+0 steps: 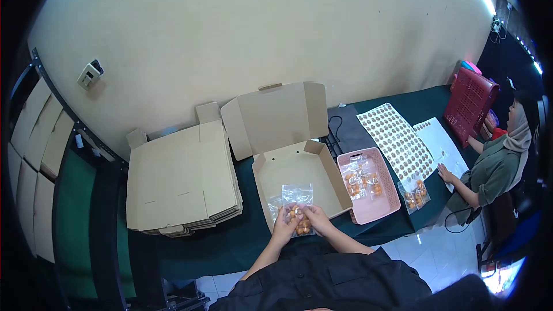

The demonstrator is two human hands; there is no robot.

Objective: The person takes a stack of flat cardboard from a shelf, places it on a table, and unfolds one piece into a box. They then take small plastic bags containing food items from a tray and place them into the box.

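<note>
Over the front of an open cardboard box (285, 167), I hold a clear zip bag (303, 228) of round orange-brown snacks. My left hand (283, 228) grips its left side, and the fingers of my right hand (317, 219) are closed on its right side. Both thumbs press near the middle of the bag, around a small round label. Another clear bag (273, 204) shows in the box beside my left hand, partly covered by it. The box's lid (276, 115) stands raised against the wall.
Flattened cardboard boxes (178, 178) are stacked at left. A pink basket (377, 210) with snack bags (355, 181) adjoins the box at right. Beyond lie a sticker sheet (397, 138) and another snack bag (415, 197). A co-worker (494, 167) sits at right near a dark red basket (469, 103).
</note>
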